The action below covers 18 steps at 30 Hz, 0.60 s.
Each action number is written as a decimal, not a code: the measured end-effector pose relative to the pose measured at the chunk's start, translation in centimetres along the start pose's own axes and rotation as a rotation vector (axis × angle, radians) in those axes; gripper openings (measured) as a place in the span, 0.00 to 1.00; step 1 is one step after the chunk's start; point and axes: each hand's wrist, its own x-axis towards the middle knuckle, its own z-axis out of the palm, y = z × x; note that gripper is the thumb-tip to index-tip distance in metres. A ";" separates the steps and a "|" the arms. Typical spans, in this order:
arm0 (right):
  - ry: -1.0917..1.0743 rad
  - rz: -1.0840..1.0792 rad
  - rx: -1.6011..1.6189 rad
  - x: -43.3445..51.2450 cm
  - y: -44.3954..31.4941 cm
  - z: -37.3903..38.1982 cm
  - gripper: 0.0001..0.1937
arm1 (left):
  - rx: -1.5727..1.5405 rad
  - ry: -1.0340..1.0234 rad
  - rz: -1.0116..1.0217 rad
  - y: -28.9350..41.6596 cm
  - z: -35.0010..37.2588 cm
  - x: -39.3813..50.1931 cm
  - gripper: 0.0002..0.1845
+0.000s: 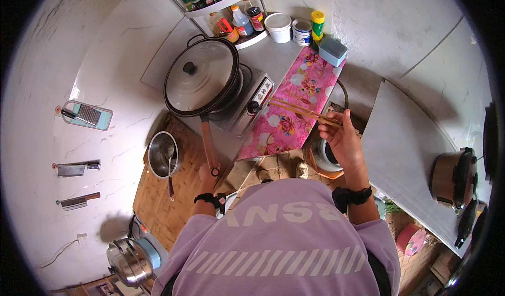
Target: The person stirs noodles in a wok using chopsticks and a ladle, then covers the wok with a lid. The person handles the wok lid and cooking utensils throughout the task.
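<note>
A pair of wooden chopsticks (296, 109) is held in my right hand (344, 140), with the tips pointing left over the pink floral cloth (287, 124). My left hand (206, 174) is at the end of the wok's long wooden handle (208, 141). Its fingers are partly hidden by the handle, so I cannot tell whether they grip it. The black wok (182, 111) sits on a gas stove (246, 118). A domed lid (209, 73) with a dark knob covers it and hides what is inside.
A metal pot (151, 158) with a ladle (170, 169) stands on the wooden board (158, 213) at left. Seasoning bottles (241, 21) fill a corner rack (221, 6). A white tub (278, 27) and a blue lidded box (332, 51) stand at the back. Cleavers (71, 169) hang on the wall.
</note>
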 end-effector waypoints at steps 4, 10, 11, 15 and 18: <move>-0.003 0.014 -0.025 -0.4 -0.2 -0.2 0.25 | 0.008 -0.073 -0.003 0.9 -0.7 -0.2 0.20; 0.024 0.040 -0.033 -1.3 -0.4 -1.1 0.25 | 0.083 -0.079 0.042 1.8 -1.2 -0.5 0.20; 0.040 0.039 -0.035 -1.3 -0.4 -1.2 0.24 | 0.088 -0.062 0.049 1.9 -1.2 -0.6 0.20; 0.046 0.021 -0.045 -1.5 -0.3 -1.7 0.24 | 0.107 0.024 0.087 2.1 -0.9 -0.7 0.21; 0.039 0.026 -0.063 -1.4 -0.4 -2.0 0.24 | 0.107 0.052 0.088 2.2 -1.0 -0.9 0.22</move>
